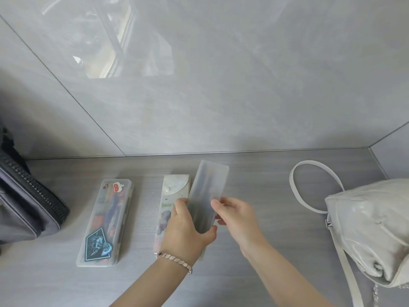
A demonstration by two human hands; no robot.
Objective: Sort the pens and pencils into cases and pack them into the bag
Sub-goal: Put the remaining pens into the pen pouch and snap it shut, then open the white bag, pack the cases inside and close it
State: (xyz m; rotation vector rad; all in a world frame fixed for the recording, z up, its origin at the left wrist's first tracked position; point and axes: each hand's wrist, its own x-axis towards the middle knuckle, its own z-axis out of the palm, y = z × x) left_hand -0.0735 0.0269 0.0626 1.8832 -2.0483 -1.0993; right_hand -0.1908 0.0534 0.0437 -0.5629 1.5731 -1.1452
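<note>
A frosted translucent pencil case [207, 191] with dark pens showing through is held above the grey table. My left hand [186, 229] grips its near end from the left, thumb underneath. My right hand [236, 216] pinches its right edge. Under it lies a pastel pouch case [174, 189] with a snap flap and the word "Smile". Further left lies a clear plastic case [106, 220] with stickers and pens inside. A pale grey leather bag [371, 231] with a long strap sits at the right.
A dark grey zipped bag [26, 204] lies at the left edge of the table. A glossy grey wall [221, 85] rises right behind the table [265, 185], and a side wall closes the far right corner.
</note>
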